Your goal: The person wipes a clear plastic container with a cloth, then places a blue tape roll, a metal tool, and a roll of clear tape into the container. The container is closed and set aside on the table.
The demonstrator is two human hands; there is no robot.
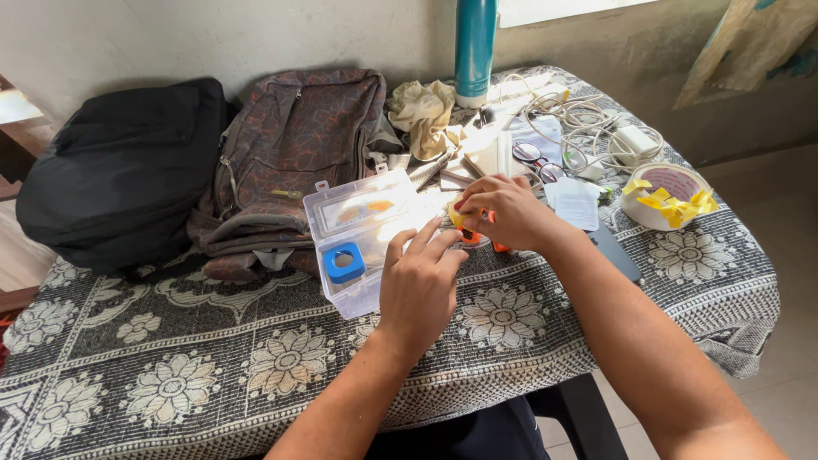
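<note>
Landmark: a clear plastic box [362,238] with a hinged lid, lying on a surface [213,366] covered by a grey cloth with a flower pattern.
Inside the box: a blue ring-shaped piece [344,262] at its near end; faint orange shapes show through the lid at its far end.
Left hand [417,285]: just right of the box, its fingers [423,237] spread loosely and open, tips reaching toward the right hand; it grips nothing.
Right hand [498,213]: right of the box and slightly beyond it, fingers curled closed around a small orange and yellow object [464,226] that is mostly hidden by the hand.
Left of the box: a brown patterned backpack [290,153] touching it, and a black bag [119,170] further left.
Beyond the box: a crumpled tan cloth [423,115], a teal bottle [475,47], spectacles [537,160] and white cables [588,123].
Far right of the box: a round white container [669,200] with yellow pieces on top.
</note>
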